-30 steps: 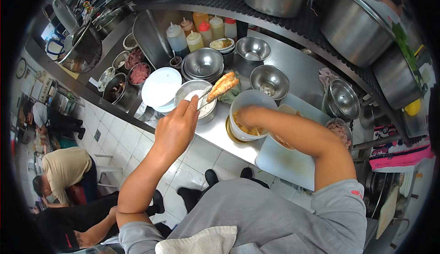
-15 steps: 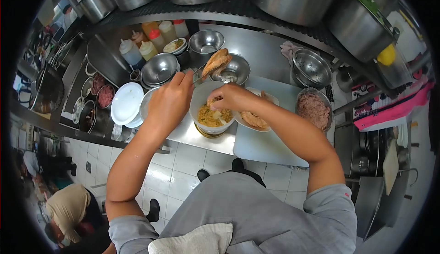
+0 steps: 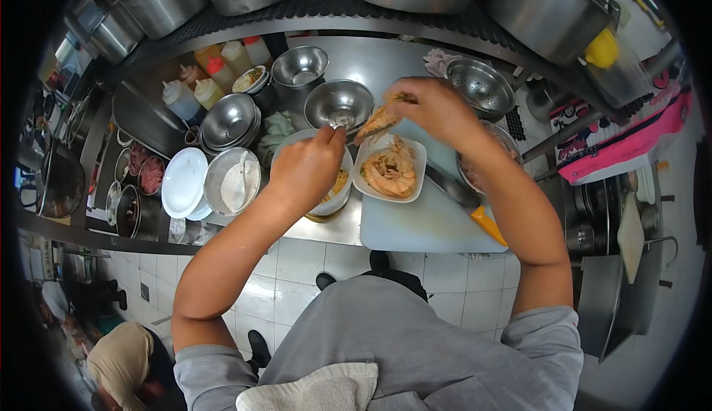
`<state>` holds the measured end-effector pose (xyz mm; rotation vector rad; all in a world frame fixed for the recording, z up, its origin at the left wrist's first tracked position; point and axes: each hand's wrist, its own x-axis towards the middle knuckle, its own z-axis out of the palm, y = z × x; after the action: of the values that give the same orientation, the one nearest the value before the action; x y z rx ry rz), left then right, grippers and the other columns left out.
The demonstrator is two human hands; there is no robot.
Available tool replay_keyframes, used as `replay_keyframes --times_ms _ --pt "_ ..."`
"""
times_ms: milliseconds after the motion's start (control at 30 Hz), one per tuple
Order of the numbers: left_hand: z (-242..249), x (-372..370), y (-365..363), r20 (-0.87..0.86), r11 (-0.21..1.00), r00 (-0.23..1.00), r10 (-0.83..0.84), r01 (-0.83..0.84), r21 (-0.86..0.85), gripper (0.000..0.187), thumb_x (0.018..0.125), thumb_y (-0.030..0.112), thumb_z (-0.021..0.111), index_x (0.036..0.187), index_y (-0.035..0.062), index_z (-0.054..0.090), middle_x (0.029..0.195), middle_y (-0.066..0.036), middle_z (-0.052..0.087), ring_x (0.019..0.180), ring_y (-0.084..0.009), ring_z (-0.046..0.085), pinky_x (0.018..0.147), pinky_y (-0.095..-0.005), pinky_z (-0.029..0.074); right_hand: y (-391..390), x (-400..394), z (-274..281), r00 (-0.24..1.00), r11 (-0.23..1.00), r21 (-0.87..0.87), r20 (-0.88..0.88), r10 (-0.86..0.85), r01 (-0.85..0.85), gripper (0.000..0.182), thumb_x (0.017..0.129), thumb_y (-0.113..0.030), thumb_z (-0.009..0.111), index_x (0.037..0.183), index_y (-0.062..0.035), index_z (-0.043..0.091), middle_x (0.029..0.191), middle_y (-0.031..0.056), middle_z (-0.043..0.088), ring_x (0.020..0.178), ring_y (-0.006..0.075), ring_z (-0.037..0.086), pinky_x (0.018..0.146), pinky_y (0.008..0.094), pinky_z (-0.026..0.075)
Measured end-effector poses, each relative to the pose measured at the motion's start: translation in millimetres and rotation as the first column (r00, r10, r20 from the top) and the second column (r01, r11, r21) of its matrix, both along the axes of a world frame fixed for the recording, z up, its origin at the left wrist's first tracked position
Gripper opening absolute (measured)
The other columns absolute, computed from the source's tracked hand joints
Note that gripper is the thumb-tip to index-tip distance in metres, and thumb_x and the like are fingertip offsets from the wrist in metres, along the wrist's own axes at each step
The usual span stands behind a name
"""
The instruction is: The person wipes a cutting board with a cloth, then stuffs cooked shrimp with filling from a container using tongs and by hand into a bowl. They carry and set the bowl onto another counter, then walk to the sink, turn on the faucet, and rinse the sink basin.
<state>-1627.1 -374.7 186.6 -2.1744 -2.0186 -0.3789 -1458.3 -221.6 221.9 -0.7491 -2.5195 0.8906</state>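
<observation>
Head cam: L hand (image 3: 308, 168) fingers clamped on metal utensil (image 3: 338, 125), mostly hidden, above white tub (image 3: 337, 205). R hand (image 3: 439, 113) pinched on food pc (image 3: 380, 120), nr far rim of sq. bowl (image 3: 423, 168) on bd (image 3: 411, 231).

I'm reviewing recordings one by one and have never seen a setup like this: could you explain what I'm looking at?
There is no robot here. A person works with two bare hands, and every picture comes from one camera worn on the head, looking forward and down. The left hand appears to grip a slim metal utensil, mostly hidden. The right hand pinches a golden piece of food above the counter. Below it, a white bowl of similar food sits on a pale cutting board, beside a knife with an orange handle. Metal bowls and squeeze bottles stand farther back.
</observation>
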Motion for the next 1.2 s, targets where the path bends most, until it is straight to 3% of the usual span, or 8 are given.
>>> replay_keyframes --times_ms 67,167,533,633,800,1100,1167,1200 --pt "-2 3 0 0.012 1.0 1.0 0.005 -0.004 -0.028 0.026 0.083 0.014 0.056 0.105 0.0009 0.057 0.09 -0.012 0.059 0.068 -0.0313 0.062 0.058 -0.04 0.051 -4 -9 -15 0.993 0.98 0.192 -0.099 0.07 -0.05 0.018 0.076 -0.013 0.064 0.091 -0.0039 0.064 0.083 0.0122 0.064 0.075 0.027 0.062 0.068 0.033 0.048" --pt "-6 3 -4 0.073 0.998 0.995 -0.064 0.063 0.013 0.025 0.079 0.009 0.054 0.101 -0.0034 0.055 0.089 -0.015 0.059 0.067 -0.0308 0.063 0.055 -0.0383 0.052 -12 -18 -36 0.993 0.933 0.36 -0.116 0.028 0.015 0.016 0.076 -0.012 0.063 0.09 -0.004 0.065 0.086 0.0124 0.064 0.075 0.0295 0.061 0.068 0.0343 0.048" --pt "-11 -6 -15 0.396 0.999 0.918 0.005 0.009 -0.033 0.021 0.082 0.012 0.057 0.1 0.0001 0.058 0.085 -0.017 0.059 0.076 -0.036 0.06 0.066 -0.0445 0.047 -21 -1 -74 0.942 0.947 0.283 -0.332 -0.05 0.15 0.026 0.082 -0.016 0.059 0.105 -0.0047 0.062 0.102 0.0126 0.063 0.088 0.0314 0.055 0.08 0.0353 0.045" --pt "-11 -5 -19 0.413 0.999 0.91 0.029 -0.01 -0.049 0.021 0.082 0.012 0.057 0.099 -0.0005 0.058 0.086 -0.017 0.06 0.075 -0.0361 0.06 0.067 -0.044 0.047 -18 9 -86 0.972 0.985 -0.015 -0.161 -0.171 0.171 0.038 0.085 -0.02 0.058 0.118 -0.0035 0.055 0.115 0.0161 0.057 0.102 0.0242 0.055 0.09 0.0307 0.041" --pt "-11 1 -23 0.499 1.0 0.866 0.021 -0.019 -0.009 0.023 0.082 0.008 0.057 0.102 -0.003 0.058 0.082 -0.019 0.057 0.075 -0.0352 0.056 0.067 -0.0398 0.044 10 11 -85 0.985 0.897 -0.425 -0.164 0.054 -0.12 0.05 0.079 -0.019 0.064 0.124 -0.0038 0.048 0.111 0.0083 0.057 0.104 0.0154 0.052 0.092 0.031 0.039" --pt "16 -2 -84 0.599 0.986 0.783 0.165 -0.121 -0.114 0.034 0.08 0.01 0.063 0.11 -0.003 0.055 0.08 -0.013 0.057 0.062 -0.0216 0.053 0.058 -0.0307 0.043 48 3 -53 0.963 0.874 -0.449 0.089 0.254 -0.189 0.038 0.072 -0.016 0.06 0.107 -0.0017 0.058 0.093 0.0062 0.063 0.085 0.0127 0.058 0.076 0.0254 0.046" --pt "16 2 -101 0.633 0.975 0.742 0.221 -0.165 -0.147 0.035 0.08 0.01 0.063 0.112 -0.0027 0.055 0.079 -0.011 0.057 0.06 -0.0183 0.052 0.057 -0.0287 0.043 41 -7 -36 0.843 0.937 -0.285 0.435 0.316 -0.204 0.035 0.069 -0.021 0.062 0.101 -0.0058 0.062 0.091 0.0068 0.064 0.082 0.0161 0.06 0.072 0.0285 0.047" --pt "14 4 -110 0.656 0.969 0.714 0.246 -0.179 -0.169 0.036 0.08 0.009 0.064 0.112 -0.0025 0.054 0.078 -0.01 0.056 0.06 -0.0166 0.05 0.055 -0.0275 0.042 39 -14 -37 0.842 0.936 -0.286 0.435 0.318 -0.206 0.035 0.069 -0.021 0.062 0.101 -0.0058 0.062 0.091 0.0068 0.064 0.082 0.0161 0.06 0.072 0.0285 0.047"
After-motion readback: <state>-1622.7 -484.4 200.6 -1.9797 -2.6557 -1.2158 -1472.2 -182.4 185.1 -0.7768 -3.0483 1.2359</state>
